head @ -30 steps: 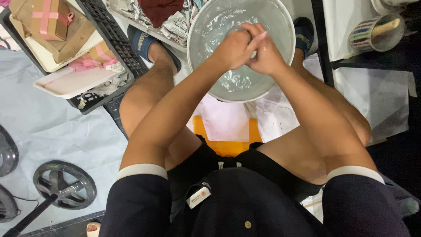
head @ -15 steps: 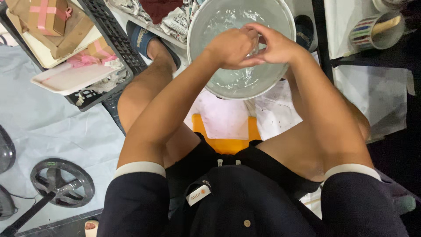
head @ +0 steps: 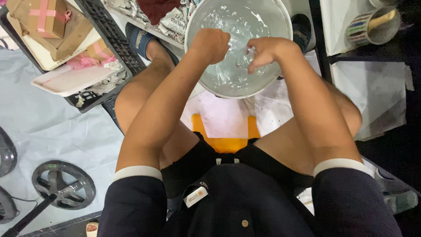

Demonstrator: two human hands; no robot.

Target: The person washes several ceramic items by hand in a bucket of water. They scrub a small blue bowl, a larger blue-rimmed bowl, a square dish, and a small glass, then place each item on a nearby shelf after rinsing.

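- Basin point(head: 280, 17): round, pale metal, holding clear water. It stands on the floor between the person's feet, directly ahead of the knees.
- Left hand point(head: 211, 44): curled into a loose fist over the left half of the basin, knuckles up. Whether it grips anything cannot be told from this view.
- Right hand point(head: 267, 50): positioned over the centre-right of the basin, fingers bent downward and gathered around a small clear object point(head: 244, 59) at the water surface. The object is transparent and blurred; its kind cannot be determined.
- Relation: the clear object lies just below and to the left of the right hand's fingertips, between the two hands. The hands are near each other but apart.
- Seat: an orange stool point(head: 223, 142) shows between the thighs, below the basin.
- Left side: a black crate point(head: 103, 33) carries a white tray point(head: 66, 81) and a brown cardboard box with pink tape point(head: 46, 17).
- Upper right: a striped mug point(head: 366, 28) lies on its side on a dark surface.
- Lower left: a dark round wheel-shaped base point(head: 63, 184) rests on the pale floor sheet point(head: 48, 131).
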